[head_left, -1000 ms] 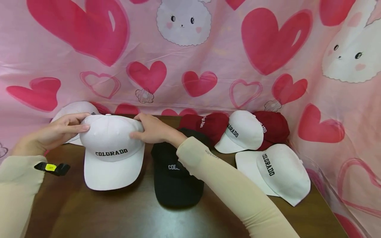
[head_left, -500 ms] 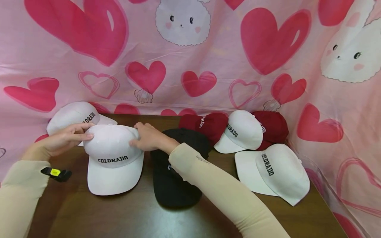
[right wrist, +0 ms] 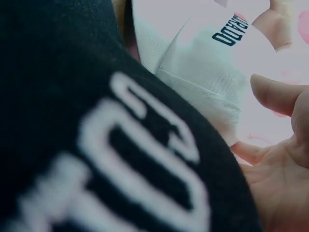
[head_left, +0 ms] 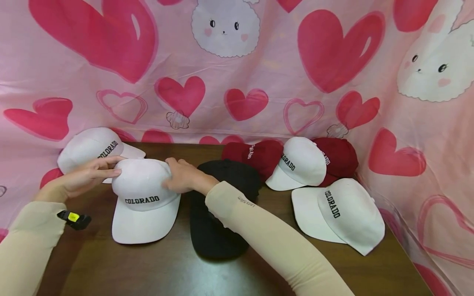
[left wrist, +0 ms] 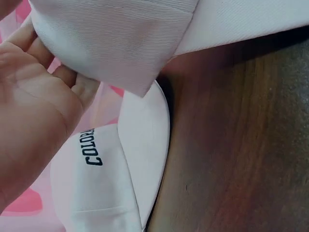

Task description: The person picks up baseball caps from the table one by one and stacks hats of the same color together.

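Observation:
In the head view a white baseball cap (head_left: 142,183) with COLORADO lettering sits upright at the left, brim toward me. My left hand (head_left: 89,174) pinches its left side, thumb in front; in the left wrist view the fingers (left wrist: 63,77) go behind the cap's edge. My right hand (head_left: 185,176) is at the cap's right side, slightly blurred. Its thumb (right wrist: 275,94) is straight and spread from the other fingers in the right wrist view. A black baseball cap (head_left: 218,242) lies just right, partly hidden by my right forearm.
Behind my left hand lies another white cap (head_left: 92,146). On the right are two dark red caps (head_left: 255,158), a white cap (head_left: 305,162) between them, and a white cap (head_left: 352,213) nearer. The brown table (head_left: 148,271) meets a pink heart-patterned cloth (head_left: 207,102) behind.
The white cap in my hands has come slightly toward me and right, uncovering more of the white cap behind. My right thumb has shifted a little on its side.

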A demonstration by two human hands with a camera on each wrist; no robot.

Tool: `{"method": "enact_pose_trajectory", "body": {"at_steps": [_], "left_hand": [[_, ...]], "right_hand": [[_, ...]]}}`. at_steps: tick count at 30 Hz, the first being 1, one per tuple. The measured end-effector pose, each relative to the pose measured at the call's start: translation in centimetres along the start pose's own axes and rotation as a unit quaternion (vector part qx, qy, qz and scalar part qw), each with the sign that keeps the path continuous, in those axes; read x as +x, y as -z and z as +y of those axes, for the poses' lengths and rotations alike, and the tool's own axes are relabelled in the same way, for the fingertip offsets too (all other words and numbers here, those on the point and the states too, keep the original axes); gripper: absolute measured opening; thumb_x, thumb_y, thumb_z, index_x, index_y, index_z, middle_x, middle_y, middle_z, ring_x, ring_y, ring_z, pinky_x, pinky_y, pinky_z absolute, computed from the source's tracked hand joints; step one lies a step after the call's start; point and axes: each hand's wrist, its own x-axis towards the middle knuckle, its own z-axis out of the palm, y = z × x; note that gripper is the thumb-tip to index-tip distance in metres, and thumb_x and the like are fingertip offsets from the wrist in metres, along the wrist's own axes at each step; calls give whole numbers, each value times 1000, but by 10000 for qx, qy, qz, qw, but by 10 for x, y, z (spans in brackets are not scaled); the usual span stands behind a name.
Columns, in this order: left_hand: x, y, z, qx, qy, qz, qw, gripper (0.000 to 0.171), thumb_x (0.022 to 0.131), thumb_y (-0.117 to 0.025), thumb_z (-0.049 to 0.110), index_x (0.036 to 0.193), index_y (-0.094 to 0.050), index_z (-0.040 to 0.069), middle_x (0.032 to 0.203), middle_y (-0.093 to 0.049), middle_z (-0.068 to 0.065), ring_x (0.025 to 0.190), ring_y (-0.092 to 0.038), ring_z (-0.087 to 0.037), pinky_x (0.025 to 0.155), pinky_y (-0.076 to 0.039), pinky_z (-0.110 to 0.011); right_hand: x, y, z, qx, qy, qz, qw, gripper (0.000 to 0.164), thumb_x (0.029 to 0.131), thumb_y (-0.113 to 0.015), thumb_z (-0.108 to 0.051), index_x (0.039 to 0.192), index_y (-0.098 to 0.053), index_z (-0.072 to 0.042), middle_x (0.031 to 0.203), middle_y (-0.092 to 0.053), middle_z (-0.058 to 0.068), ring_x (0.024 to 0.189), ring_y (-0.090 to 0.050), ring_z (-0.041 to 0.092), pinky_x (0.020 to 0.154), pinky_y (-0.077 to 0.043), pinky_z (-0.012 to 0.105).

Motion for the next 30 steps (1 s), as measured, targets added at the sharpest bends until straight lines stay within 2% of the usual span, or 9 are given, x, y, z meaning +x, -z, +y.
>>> {"method": "enact_pose_trajectory", "body": {"at_steps": [4, 11, 19, 24, 30], "left_hand": [[2, -2, 0, 172, 256, 117, 9995, 44, 110, -49, 13, 154, -49, 18, 142, -55, 10, 130, -49, -5, 99, -48, -27], [2, -4, 2, 376, 527, 221, 9977, 48, 111, -52, 18, 158, -43, 16, 143, -52, 10, 128, -52, -5, 98, -51, -28], [-2, -4, 1, 666, 649, 427, 9948, 53, 110, -54, 24, 161, -40, 18, 145, -47, 9, 128, -47, -5, 98, -52, -33], [-7, -1, -3, 987, 497, 910, 9897, 50, 111, -54, 24, 158, -42, 17, 141, -49, 16, 124, -49, 1, 95, -51, -26], [-8, 2, -4, 1243, 98, 1773, 9762, 42, 111, -56, 22, 152, -48, 19, 134, -53, 23, 115, -53, 8, 89, -43, -9]], "right_hand": [[0, -1, 1, -75, 45, -123, 9999, 75, 102, -71, -35, 163, -33, -15, 146, -51, 8, 123, -52, 19, 103, -52, 33], [2, 1, 3, -47, 259, -386, 9989, 72, 102, -70, -33, 160, -35, -12, 140, -54, 6, 122, -50, 16, 100, -51, 28], [1, 3, 4, -89, 414, -357, 9985, 75, 102, -70, -33, 164, -33, -11, 149, -53, 6, 129, -50, 15, 106, -48, 26], [-4, 8, 3, -180, 532, -169, 9983, 73, 103, -69, -34, 164, -35, -12, 155, -52, 7, 138, -50, 17, 112, -46, 30], [-18, 27, 10, -46, 739, 4, 9973, 72, 104, -66, -34, 165, -35, -13, 161, -49, 8, 148, -45, 21, 120, -40, 35]]}}
